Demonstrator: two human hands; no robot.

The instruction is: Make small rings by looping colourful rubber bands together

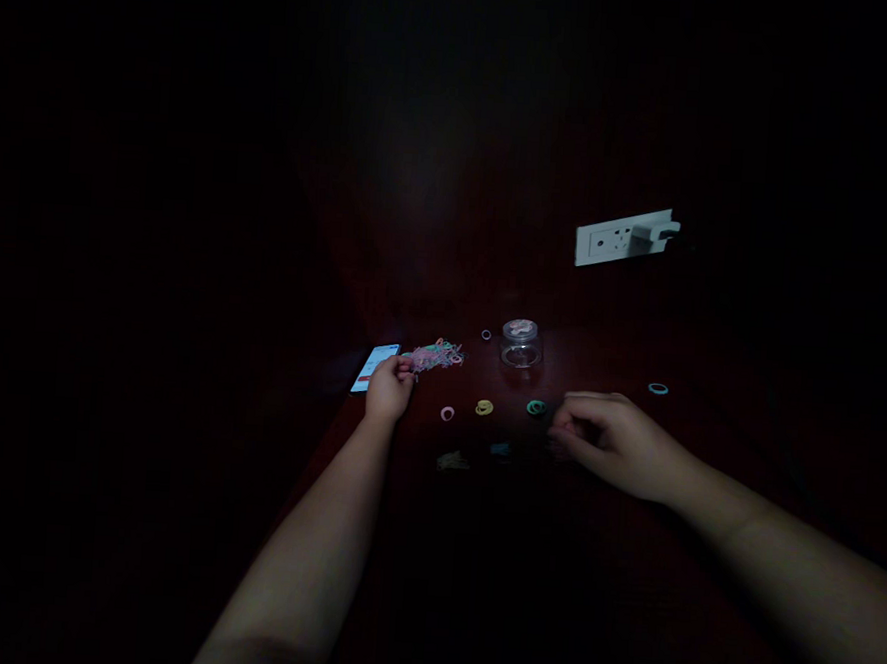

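My left hand [390, 387] is at the left edge of a tangled pile of small pastel hair ties [436, 356], its fingers curled together; what they pinch, if anything, is hidden. To the right, my right hand [608, 437] is closed, thumb and fingertips drawn together, and any small thing in them is too dark to make out. Just left of its fingertips lie green hair ties [536, 408]. Farther left are yellow hair ties [484, 408] and a pink hair tie [448, 413]. Dim blue hair ties [500, 449] and a pale bunch [452, 461] lie nearer to me.
A clear lidded jar [522, 346] stands at the back of the dark reddish table. Beside it is a small dark hair tie [486, 335]. A lit phone [370, 368] lies behind my left hand. One light-blue hair tie [657, 389] lies far right. A wall socket [614, 240] holds a plug.
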